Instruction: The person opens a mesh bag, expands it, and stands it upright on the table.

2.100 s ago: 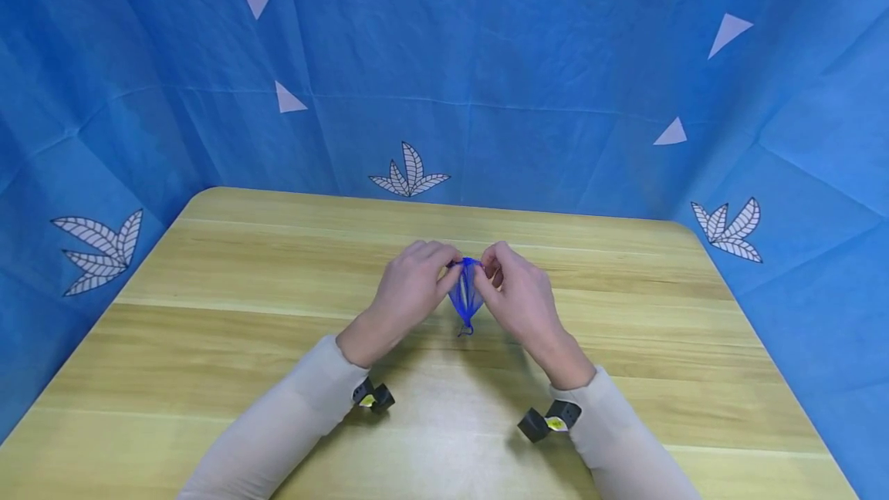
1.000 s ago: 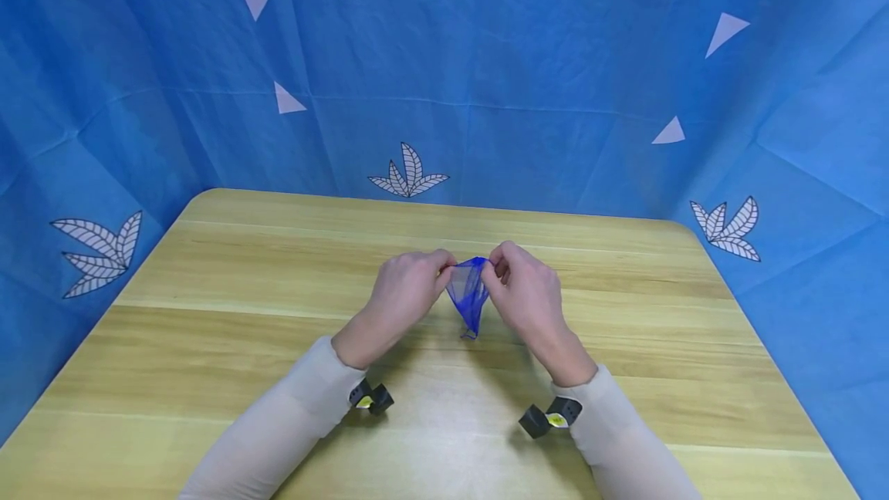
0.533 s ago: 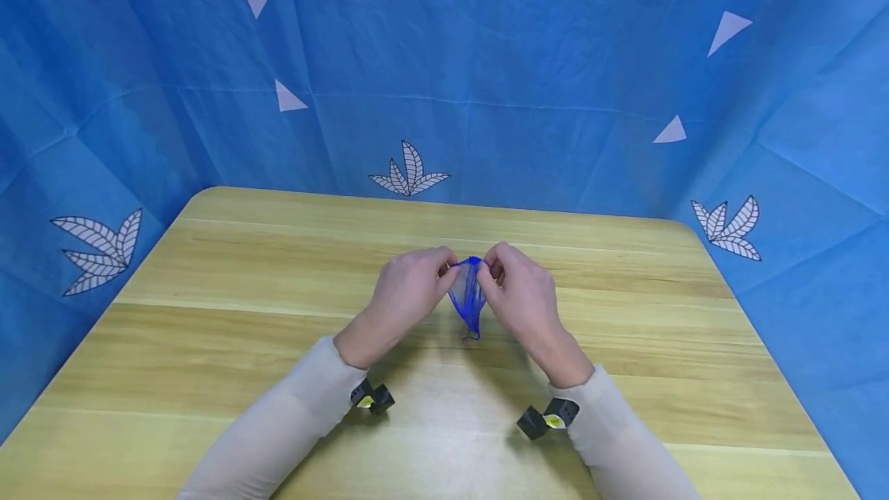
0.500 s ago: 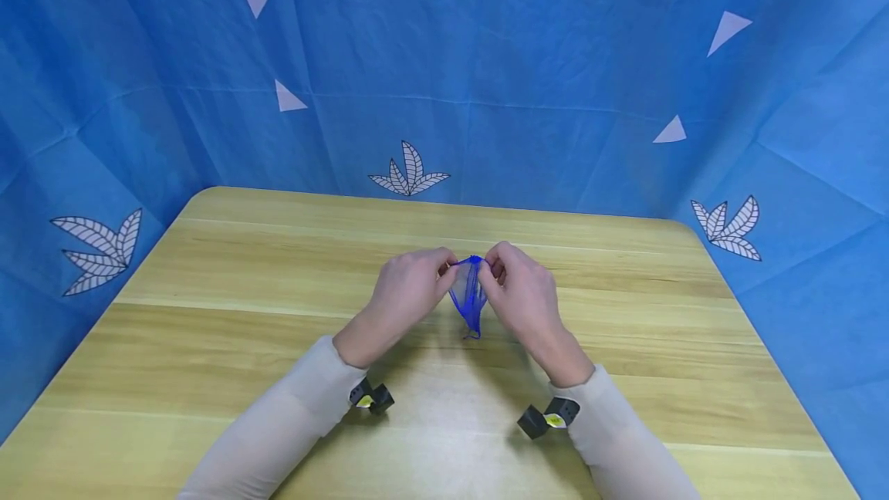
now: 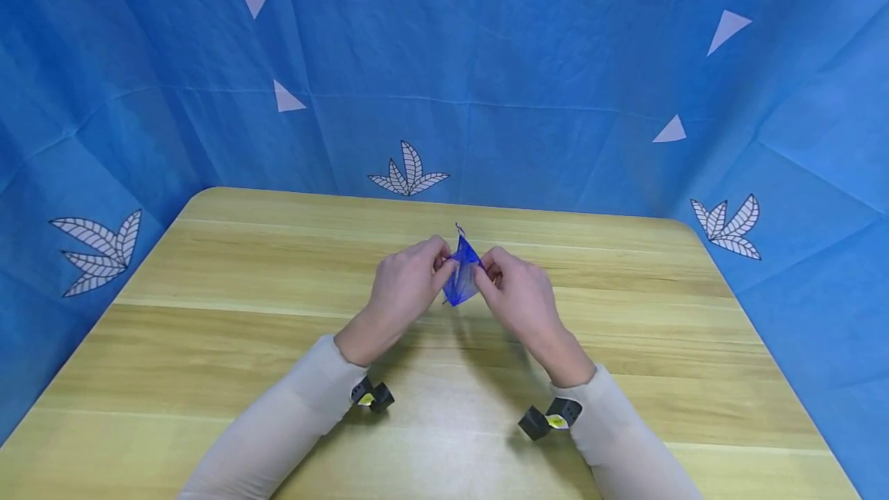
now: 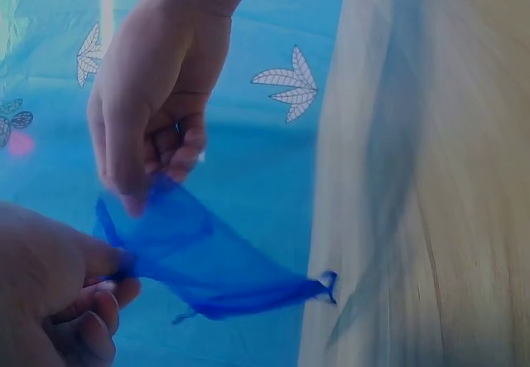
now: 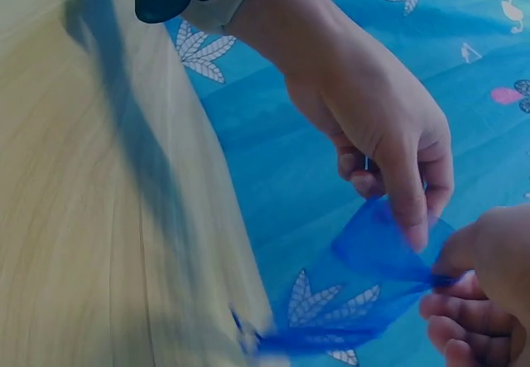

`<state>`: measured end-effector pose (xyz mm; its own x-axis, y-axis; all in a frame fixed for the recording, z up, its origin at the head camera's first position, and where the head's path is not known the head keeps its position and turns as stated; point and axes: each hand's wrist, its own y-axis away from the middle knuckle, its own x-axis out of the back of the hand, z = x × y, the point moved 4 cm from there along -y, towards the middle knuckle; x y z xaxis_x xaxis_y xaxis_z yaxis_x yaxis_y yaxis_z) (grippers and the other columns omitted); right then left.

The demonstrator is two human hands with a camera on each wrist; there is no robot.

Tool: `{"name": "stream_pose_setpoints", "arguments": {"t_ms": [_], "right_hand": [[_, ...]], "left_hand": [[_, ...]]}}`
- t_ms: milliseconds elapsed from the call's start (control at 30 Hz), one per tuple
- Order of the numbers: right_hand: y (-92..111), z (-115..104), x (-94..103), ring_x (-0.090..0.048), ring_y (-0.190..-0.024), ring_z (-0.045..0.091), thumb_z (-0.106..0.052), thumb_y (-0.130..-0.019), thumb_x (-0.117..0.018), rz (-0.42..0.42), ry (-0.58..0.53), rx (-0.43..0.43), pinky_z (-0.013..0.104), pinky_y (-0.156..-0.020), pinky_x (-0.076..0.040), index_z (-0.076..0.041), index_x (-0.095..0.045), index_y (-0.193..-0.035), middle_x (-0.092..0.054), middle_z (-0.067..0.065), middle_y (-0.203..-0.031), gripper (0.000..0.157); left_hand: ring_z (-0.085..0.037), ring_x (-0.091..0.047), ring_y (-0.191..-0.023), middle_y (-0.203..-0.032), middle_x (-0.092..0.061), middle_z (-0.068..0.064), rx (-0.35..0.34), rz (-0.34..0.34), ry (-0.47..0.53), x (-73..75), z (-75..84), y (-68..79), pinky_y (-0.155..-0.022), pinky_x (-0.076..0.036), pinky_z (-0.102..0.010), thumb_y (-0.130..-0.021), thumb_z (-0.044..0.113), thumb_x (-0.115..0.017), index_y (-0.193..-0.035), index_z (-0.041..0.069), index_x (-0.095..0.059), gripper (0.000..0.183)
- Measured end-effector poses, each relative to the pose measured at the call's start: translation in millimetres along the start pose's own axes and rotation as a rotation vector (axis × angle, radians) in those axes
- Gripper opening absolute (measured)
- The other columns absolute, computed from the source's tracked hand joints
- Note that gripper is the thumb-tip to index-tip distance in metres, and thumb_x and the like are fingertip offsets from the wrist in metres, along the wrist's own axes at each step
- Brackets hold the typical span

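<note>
Both hands pinch a small sheer blue mesh drawstring bag (image 5: 464, 280) above the middle of the table. My left hand (image 5: 404, 284) holds its left side between thumb and fingers, and my right hand (image 5: 522, 292) grips the right side. One gathered corner with a thin cord loop (image 5: 459, 229) sticks up away from the person in the head view. In the left wrist view the thin fabric (image 6: 203, 243) is spread between the hands, tapering to a looped cord (image 6: 330, 287). Motion blurs the bag (image 7: 364, 259) in the right wrist view. Nothing is visible inside it.
The wooden table (image 5: 229, 307) has rounded far corners. A blue curtain (image 5: 556, 60) with white leaf and triangle prints surrounds its back and sides. Black wrist cameras (image 5: 535, 423) hang below the cuffs of the pale sleeves (image 5: 285, 415).
The bag has turned over: its corded end, which hung towards the person, now points away. The hands have shifted slightly and stay at about the same place.
</note>
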<state>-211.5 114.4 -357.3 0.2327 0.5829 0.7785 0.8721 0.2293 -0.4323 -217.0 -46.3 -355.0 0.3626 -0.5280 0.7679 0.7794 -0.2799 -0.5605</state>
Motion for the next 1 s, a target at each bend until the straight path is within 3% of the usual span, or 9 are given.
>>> {"name": "stream_pose_setpoints", "arguments": {"t_ms": [100,367,667,867,1000], "right_hand": [[-0.2,1.8,2.2,-0.051,-0.056,0.010,-0.017,-0.092,-0.063,0.028,0.004,-0.028,0.031,-0.052,-0.041,-0.013,-0.064,-0.085,-0.060,-0.006,-0.068,0.008],[-0.6,3.9,3.9,-0.051,-0.054,0.010,-0.017,-0.091,-0.064,0.083,0.009,-0.003,0.032,-0.051,-0.042,-0.014,-0.062,-0.082,-0.059,-0.007,-0.066,0.010],[-1.4,3.6,2.6,-0.052,-0.056,0.010,-0.022,-0.092,-0.064,0.001,-0.010,-0.011,0.031,-0.052,-0.042,-0.013,-0.065,-0.085,-0.060,-0.007,-0.067,0.011],[-1.8,5.8,5.0,-0.051,-0.057,0.010,-0.023,-0.093,-0.064,0.005,-0.036,-0.041,0.032,-0.054,-0.042,-0.013,-0.065,-0.086,-0.060,-0.006,-0.068,0.012],[-1.9,6.4,4.7,-0.053,-0.059,0.009,-0.023,-0.094,-0.065,0.010,-0.074,-0.016,0.031,-0.056,-0.043,-0.013,-0.065,-0.087,-0.061,-0.006,-0.069,0.012]], "left_hand": [[-0.007,-0.048,-0.050,-0.071,-0.063,0.003,0.007,-0.034,0.001,-0.4,0.3,-0.4,-0.043,-0.036,-0.022,-0.093,0.019,-0.069,-0.091,0.009,-0.067,0.009],[-0.006,-0.042,-0.045,-0.071,-0.066,0.003,-0.011,-0.039,0.030,-2.3,0.7,0.2,-0.040,-0.031,-0.022,-0.092,0.019,-0.069,-0.094,0.010,-0.066,0.010],[-0.007,-0.041,-0.044,-0.077,-0.069,-0.001,0.049,-0.070,0.065,0.2,-3.9,-1.8,-0.041,-0.031,-0.022,-0.094,0.016,-0.067,-0.095,0.008,-0.065,0.008],[-0.008,-0.042,-0.046,-0.079,-0.069,0.001,0.044,-0.112,0.053,0.0,-6.8,-3.1,-0.043,-0.032,-0.023,-0.093,0.018,-0.069,-0.096,0.010,-0.065,0.009],[-0.008,-0.043,-0.046,-0.080,-0.068,0.002,0.073,-0.160,0.080,-0.3,-8.2,-4.1,-0.043,-0.033,-0.023,-0.095,0.019,-0.066,-0.097,0.010,-0.066,0.009]]}}
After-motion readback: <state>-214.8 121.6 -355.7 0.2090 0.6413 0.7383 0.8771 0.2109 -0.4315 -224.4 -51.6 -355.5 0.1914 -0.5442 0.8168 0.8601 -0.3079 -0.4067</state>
